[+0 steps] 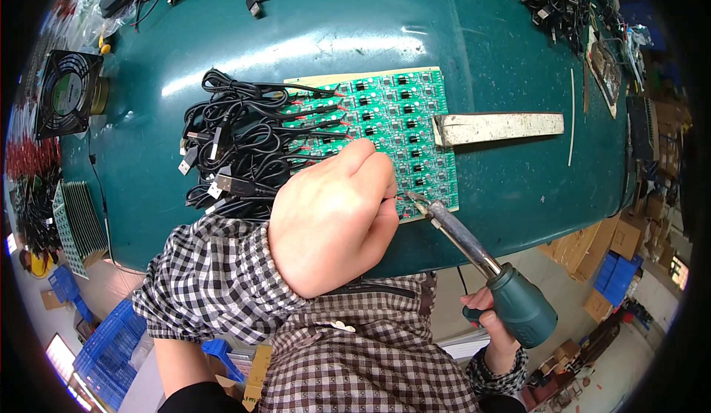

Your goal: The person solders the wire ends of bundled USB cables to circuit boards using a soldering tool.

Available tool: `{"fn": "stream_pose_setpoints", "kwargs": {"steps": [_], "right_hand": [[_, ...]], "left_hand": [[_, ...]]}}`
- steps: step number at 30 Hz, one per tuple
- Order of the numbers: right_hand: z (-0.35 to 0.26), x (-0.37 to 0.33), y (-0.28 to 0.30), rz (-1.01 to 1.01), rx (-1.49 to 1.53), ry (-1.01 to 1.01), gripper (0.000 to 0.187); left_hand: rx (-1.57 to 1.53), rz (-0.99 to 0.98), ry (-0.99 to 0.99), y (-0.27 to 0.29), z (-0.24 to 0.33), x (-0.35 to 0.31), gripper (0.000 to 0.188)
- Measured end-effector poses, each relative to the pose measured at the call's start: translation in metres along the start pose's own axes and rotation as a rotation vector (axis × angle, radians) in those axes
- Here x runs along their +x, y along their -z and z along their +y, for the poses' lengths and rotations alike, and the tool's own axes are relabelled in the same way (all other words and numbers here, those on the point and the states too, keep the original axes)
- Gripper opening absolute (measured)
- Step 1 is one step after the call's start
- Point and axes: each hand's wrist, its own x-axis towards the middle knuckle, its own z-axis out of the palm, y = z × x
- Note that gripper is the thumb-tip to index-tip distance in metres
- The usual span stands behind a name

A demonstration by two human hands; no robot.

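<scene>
A panel of green circuit boards [386, 120] lies on the green table top, with a pale sheet showing along its edge. Black cables [237, 105] with USB plugs are bundled at its left, their red wire ends reaching onto the boards. My left hand [333, 213] is closed in a pinch over the panel's near part. A bit of thin red wire shows at its fingertips, while the cable behind is hidden. My right hand [495, 324] grips the green handle of a soldering gun [522, 305]. The gun's tip points at the boards beside my left fingertips.
A whitish metal bar [503, 128] rests on the panel's right edge. At the left stands a black fan [68, 93], with a stack of boards [78, 220] below it. More cables [544, 2] are heaped at the far right. Blue crates [111, 346] stand beyond the near-left edge.
</scene>
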Motion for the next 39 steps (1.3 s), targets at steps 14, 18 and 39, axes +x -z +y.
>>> {"fn": "stream_pose_setpoints", "kwargs": {"steps": [14, 18, 39], "right_hand": [[-0.012, 0.003, -0.009, 0.059, 0.145, -0.048, 0.046], [-0.011, 0.003, -0.007, 0.074, 0.154, -0.051, 0.046], [-0.021, 0.002, -0.015, 0.182, 0.339, -0.125, 0.061]], "left_hand": [[-0.008, -0.006, 0.011, 0.000, 0.001, 0.000, 0.015], [-0.012, -0.012, 0.007, 0.000, -0.001, 0.001, 0.015], [-0.040, 0.046, 0.086, -0.004, 0.005, -0.002, 0.012]]}}
